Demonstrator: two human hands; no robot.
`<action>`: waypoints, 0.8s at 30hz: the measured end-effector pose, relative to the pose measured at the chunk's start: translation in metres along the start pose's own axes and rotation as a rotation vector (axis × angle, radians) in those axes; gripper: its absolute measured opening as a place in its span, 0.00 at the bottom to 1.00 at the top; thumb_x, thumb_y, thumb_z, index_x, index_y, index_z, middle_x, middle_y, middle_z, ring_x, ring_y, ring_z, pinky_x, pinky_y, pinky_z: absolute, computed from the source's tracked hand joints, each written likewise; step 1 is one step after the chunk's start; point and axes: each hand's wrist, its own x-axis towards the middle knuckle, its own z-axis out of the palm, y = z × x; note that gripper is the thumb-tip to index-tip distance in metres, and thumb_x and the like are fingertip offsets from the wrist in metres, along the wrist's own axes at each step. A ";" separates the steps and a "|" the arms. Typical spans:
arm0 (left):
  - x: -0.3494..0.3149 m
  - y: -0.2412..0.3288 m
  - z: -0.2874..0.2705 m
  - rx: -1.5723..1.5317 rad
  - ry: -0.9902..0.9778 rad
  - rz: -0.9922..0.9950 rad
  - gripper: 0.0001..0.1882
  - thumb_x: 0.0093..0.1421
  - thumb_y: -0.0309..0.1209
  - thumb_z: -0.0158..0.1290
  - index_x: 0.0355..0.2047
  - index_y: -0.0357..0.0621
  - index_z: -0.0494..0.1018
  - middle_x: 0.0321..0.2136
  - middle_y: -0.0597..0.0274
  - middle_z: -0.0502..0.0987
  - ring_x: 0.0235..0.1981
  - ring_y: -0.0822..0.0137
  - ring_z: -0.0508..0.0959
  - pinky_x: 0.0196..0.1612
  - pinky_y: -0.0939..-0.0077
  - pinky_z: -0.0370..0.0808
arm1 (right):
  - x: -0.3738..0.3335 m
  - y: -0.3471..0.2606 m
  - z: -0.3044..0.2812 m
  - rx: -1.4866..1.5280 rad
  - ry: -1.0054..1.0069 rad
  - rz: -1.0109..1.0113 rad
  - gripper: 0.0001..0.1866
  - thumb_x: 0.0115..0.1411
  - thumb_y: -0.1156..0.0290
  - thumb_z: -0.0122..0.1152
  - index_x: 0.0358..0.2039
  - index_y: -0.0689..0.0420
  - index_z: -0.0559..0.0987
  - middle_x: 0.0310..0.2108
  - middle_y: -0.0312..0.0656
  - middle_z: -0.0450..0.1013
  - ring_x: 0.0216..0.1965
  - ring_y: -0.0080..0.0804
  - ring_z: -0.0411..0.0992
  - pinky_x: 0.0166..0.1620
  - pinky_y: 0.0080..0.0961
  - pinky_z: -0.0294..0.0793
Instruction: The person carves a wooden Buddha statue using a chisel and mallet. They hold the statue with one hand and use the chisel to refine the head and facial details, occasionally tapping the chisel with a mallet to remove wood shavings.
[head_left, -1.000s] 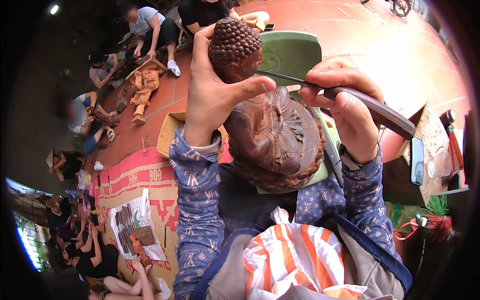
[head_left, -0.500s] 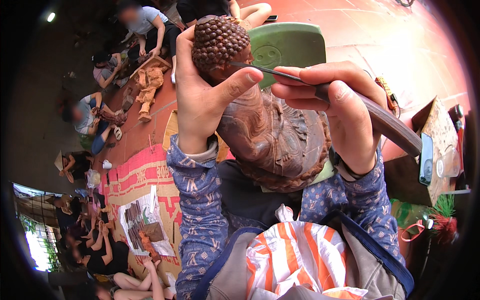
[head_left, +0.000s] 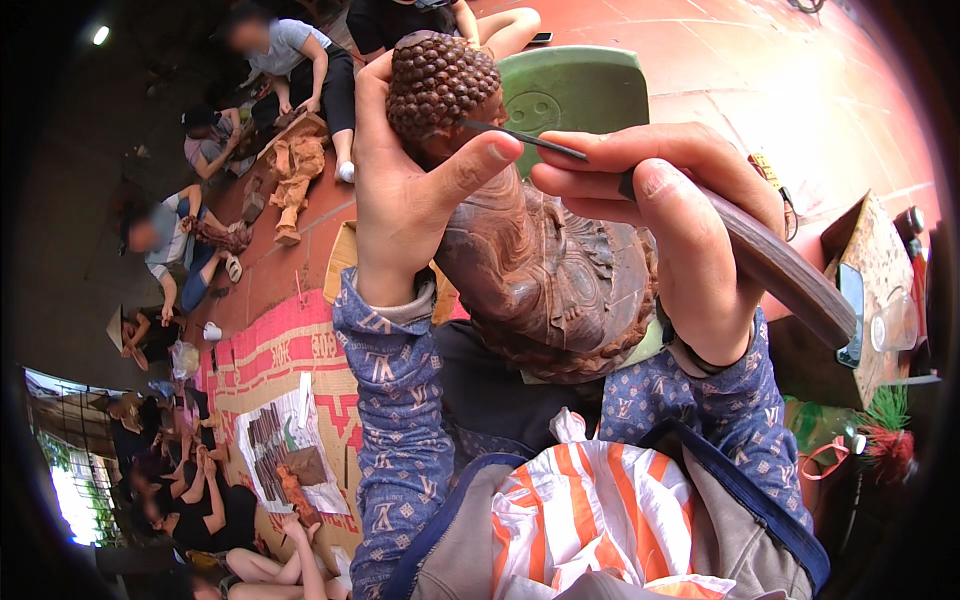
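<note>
A dark brown carved wooden Buddha statue [head_left: 535, 265] leans in front of me, its head covered in round curls. My left hand [head_left: 400, 200] wraps round the back and side of that head, its thumb stretched toward the face side. In my right hand [head_left: 690, 220] is a slim carving chisel [head_left: 790, 270] with a dark wooden handle, gripped between thumb and fingers. The blade passes just above my left thumb, and its tip meets the side of the statue's head near the ear. My right hand partly covers the handle; the left hides the neck.
Behind the statue stands a green plastic seat [head_left: 610, 95]. A low table [head_left: 885, 270] with a phone [head_left: 850, 312] is at right, near a green bottle [head_left: 818, 425]. Several chisels [head_left: 270, 445] lie on paper at left. A striped bag [head_left: 600, 520] covers my lap. Several people sit at left.
My right hand has shifted slightly, and the chisel's handle end has swung a little down and to the right. The tip stays at the statue's head; my left hand has barely moved.
</note>
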 end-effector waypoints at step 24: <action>-0.002 -0.002 -0.003 0.026 0.039 0.010 0.48 0.46 0.38 0.69 0.61 0.34 0.53 0.52 0.55 0.67 0.51 0.65 0.71 0.56 0.72 0.68 | 0.005 0.017 -0.032 -0.068 -0.291 -0.143 0.15 0.55 0.79 0.53 0.43 0.71 0.76 0.45 0.64 0.72 0.44 0.51 0.76 0.53 0.41 0.74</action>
